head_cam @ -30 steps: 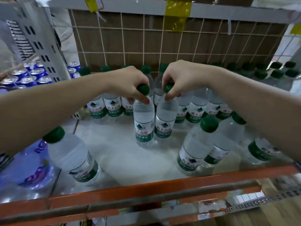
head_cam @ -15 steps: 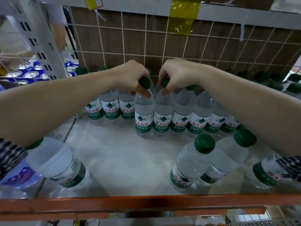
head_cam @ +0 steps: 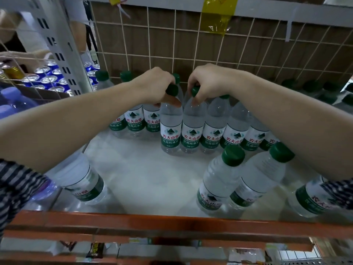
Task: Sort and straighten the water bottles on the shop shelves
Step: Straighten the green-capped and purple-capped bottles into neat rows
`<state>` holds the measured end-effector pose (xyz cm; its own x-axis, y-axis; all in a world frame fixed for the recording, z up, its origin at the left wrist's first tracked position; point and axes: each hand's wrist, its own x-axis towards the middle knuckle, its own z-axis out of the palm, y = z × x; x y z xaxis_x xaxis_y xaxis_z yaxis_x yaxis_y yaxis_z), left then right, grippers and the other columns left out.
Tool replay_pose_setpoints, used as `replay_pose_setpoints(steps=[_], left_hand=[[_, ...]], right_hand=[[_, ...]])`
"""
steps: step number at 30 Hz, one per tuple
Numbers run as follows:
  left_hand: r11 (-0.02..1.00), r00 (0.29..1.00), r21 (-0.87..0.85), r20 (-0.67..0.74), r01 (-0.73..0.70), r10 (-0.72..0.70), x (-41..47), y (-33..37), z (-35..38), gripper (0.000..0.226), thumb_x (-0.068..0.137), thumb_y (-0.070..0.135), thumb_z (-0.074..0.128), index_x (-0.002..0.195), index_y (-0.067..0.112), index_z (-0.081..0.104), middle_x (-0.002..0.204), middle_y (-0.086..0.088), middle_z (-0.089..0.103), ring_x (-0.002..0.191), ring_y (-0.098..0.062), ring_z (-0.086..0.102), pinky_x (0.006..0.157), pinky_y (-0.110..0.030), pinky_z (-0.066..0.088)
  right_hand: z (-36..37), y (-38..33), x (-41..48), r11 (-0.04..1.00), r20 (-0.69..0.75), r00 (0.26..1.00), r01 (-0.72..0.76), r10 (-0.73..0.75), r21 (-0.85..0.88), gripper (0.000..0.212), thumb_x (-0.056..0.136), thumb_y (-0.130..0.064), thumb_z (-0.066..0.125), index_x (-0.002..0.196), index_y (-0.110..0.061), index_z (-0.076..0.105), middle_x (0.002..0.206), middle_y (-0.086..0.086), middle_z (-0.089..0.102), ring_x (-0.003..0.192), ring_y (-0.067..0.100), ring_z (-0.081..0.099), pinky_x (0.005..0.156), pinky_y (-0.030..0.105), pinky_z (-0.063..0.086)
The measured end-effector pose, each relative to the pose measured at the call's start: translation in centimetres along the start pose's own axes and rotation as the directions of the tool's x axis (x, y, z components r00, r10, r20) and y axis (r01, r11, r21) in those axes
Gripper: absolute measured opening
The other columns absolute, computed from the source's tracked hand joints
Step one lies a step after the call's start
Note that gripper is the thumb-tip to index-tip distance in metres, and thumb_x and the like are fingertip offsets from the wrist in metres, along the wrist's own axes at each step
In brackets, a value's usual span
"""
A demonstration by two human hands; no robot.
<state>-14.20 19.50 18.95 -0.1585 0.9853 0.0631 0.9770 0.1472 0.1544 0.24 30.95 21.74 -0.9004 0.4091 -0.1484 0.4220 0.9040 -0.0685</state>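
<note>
I see blue cans (head_cam: 47,77) far left, beyond the shelf upright. The front-left bottle (head_cam: 82,180) sits partly under the left forearm. The left hand (head_cam: 154,87), fingers curled, pinches the green cap of the left bottle (head_cam: 171,129), which stands upright mid-shelf. The right hand (head_cam: 208,83) pinches the cap of the right bottle (head_cam: 192,131), which touches it. Both stand on the white shelf (head_cam: 149,178), labels facing me. The front-right bottles (head_cam: 221,178) cluster near the orange rail (head_cam: 133,220).
</note>
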Motion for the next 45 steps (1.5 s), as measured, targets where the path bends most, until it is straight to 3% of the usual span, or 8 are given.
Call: replay_pose_setpoints(steps=[7,11,14,23,29,35,40,45], left_hand=[[0.997,0.991,0.064,0.125,-0.047,0.038,-3.8,-0.1,-1.9,0.041,0.086,0.050,0.066,0.104,0.016,0.053,0.097,-0.003,0.059,0.090,-0.023,0.055,0.076,-0.032,0.042],[0.992,0.989,0.061,0.099,-0.114,0.108,-7.1,-0.7,-2.8,0.064,0.090,0.046,0.061,0.140,0.008,0.045,0.119,-0.010,0.065,0.104,-0.023,0.061,0.092,-0.036,0.050],[0.986,0.982,0.016,0.096,-0.167,0.164,-8.3,-1.0,-2.6,0.071,0.091,0.043,0.062,0.147,0.008,0.036,0.123,-0.010,0.064,0.107,-0.022,0.062,0.097,-0.038,0.051],[0.948,0.936,-0.038,0.147,-0.317,0.319,-11.7,0.3,-1.2,0.046,0.093,0.037,0.061,0.132,0.011,0.058,0.120,-0.003,0.067,0.094,-0.011,0.059,0.087,-0.023,0.045],[0.909,0.910,-0.151,0.091,-0.388,0.404,-13.1,3.7,0.9,0.039,0.092,0.033,0.064,0.124,0.012,0.063,0.111,-0.003,0.071,0.094,-0.014,0.067,0.090,-0.034,0.055],[0.879,0.912,-0.264,-0.003,-0.396,0.410,-12.1,9.4,2.4,0.050,0.091,0.044,0.063,0.132,0.016,0.055,0.118,-0.001,0.068,0.097,-0.014,0.067,0.090,-0.035,0.055],[0.872,0.913,-0.269,-0.116,-0.409,0.392,-11.7,13.5,2.9,0.058,0.084,0.053,0.065,0.128,0.015,0.058,0.109,-0.001,0.068,0.094,-0.015,0.063,0.086,-0.033,0.054],[0.948,0.957,-0.138,-0.089,-0.286,0.275,-11.4,14.8,2.6,0.053,0.079,0.049,0.073,0.113,0.009,0.064,0.100,-0.005,0.068,0.088,-0.019,0.062,0.082,-0.035,0.053]], right_hand=[[-0.1,-2.3,-4.5,0.992,-0.145,0.989,0.017,-0.035,-0.123,0.045,0.087,-0.039,0.067,0.125,-0.016,0.062,0.120,0.004,0.061,0.104,0.023,0.058,0.091,0.040,0.050],[0.2,-4.9,-8.7,1.000,-0.089,0.996,-0.016,0.015,-0.011,0.033,0.089,-0.041,0.065,0.114,-0.018,0.067,0.103,-0.007,0.061,0.093,0.012,0.057,0.083,0.028,0.047],[1.2,-6.7,-10.9,0.993,-0.024,0.995,-0.092,0.094,0.079,0.028,0.090,-0.039,0.064,0.110,-0.020,0.068,0.097,-0.008,0.066,0.090,0.008,0.063,0.084,0.029,0.053],[3.7,-9.0,-15.3,0.969,-0.108,0.964,-0.236,0.242,0.066,0.032,0.090,-0.043,0.063,0.108,-0.017,0.070,0.096,-0.002,0.070,0.084,0.011,0.064,0.072,0.025,0.051],[5.0,-8.6,-17.6,0.965,-0.273,0.926,-0.260,0.262,0.043,0.033,0.093,-0.046,0.058,0.109,-0.019,0.069,0.096,-0.003,0.070,0.079,0.012,0.062,0.070,0.028,0.050],[5.8,-5.7,-20.9,0.961,-0.415,0.867,-0.260,0.276,0.094,0.040,0.103,-0.040,0.040,0.085,-0.013,0.064,0.076,0.003,0.063,0.075,0.024,0.059,0.072,0.041,0.050],[6.5,-2.3,-23.4,0.966,-0.422,0.871,-0.254,0.253,0.056,0.025,0.097,-0.024,0.055,0.115,-0.012,0.068,0.111,0.009,0.067,0.102,0.024,0.059,0.091,0.038,0.047],[7.2,-0.7,-23.8,0.963,-0.356,0.897,-0.215,0.261,0.165,0.049,0.087,-0.030,0.071,0.131,-0.018,0.054,0.125,0.007,0.061,0.110,0.022,0.056,0.090,0.030,0.042]])
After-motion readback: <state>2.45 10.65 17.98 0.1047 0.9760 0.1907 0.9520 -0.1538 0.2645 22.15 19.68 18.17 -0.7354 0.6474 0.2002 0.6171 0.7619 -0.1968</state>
